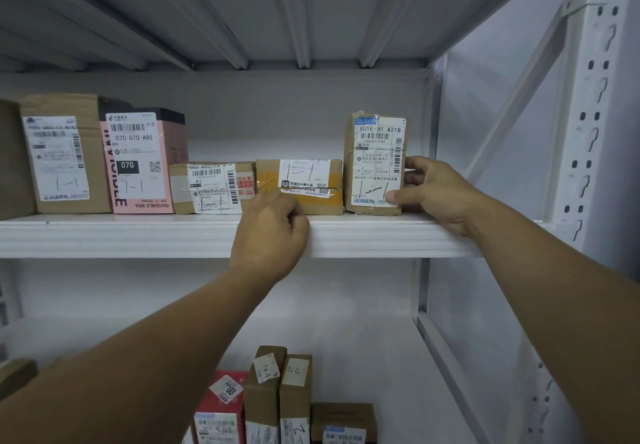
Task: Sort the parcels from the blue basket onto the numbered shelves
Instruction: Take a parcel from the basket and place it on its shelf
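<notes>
gripping upright parcel [375,152] at row end on shelf [138,235]: right hand [436,194]; left hand [270,232] curled against flat parcel [311,180], grip unclear.

We take the pink box [142,166] as our mark on the white shelf [138,235]. Touching its left side stands a brown box [65,156] marked 1-1. Right of the pink box we find a low box [211,189], then a taped box [304,180], then an upright box [375,163], packed side by side. Well below the pink box, a lower shelf [346,339] carries a red box [221,405], two tall boxes [265,391] and a squat box [343,417].
</notes>
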